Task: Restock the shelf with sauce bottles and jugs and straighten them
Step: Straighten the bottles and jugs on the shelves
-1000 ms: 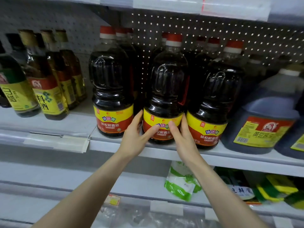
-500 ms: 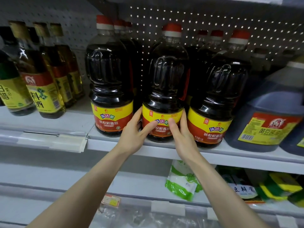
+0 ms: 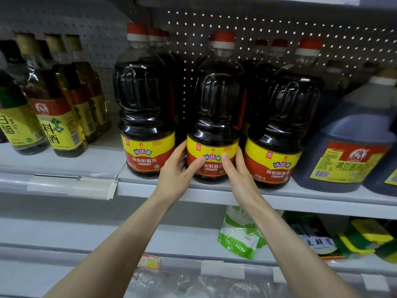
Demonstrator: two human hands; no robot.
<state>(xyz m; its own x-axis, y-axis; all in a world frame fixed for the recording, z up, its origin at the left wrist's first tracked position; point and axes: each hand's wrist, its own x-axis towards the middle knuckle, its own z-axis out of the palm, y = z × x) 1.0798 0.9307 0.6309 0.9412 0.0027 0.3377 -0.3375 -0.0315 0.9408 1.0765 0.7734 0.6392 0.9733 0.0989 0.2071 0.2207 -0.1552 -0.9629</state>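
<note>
Both grips clasp the low part of the middle soy sauce bottle (image 3: 214, 108) at the centre of the frame; the left grip (image 3: 175, 179) curls round its left flank with the thumb laid across the label; the right grip (image 3: 240, 175) mirrors it on the right flank, thumb also on the label; the fingers of each pass round the sides and are hidden behind the bottle. It stands upright at the front edge of the white metal shelf (image 3: 214, 195); it is glossy clear plastic, waisted, with a moulded handle recess, dark liquid inside, a red cap over a white collar and a yellow-and-red wrap label. A left bottle (image 3: 144, 104) and a right bottle (image 3: 287, 117) of the same make stand just beside it; more red caps show behind, their bodies mostly hidden. At the right edge a squat bluish jug (image 3: 352, 136) with a pale cap is near a second jug that is cut off by the frame. At the upper left stand slim bottles (image 3: 55, 100) of yellow liquid with gold foil necks. Behind everything runs a perforated back panel (image 3: 279, 24). On the shelf below lies a shiny green-and-white pouch (image 3: 240, 235), partly covered by the right forearm; the packets further right are blurred.
</note>
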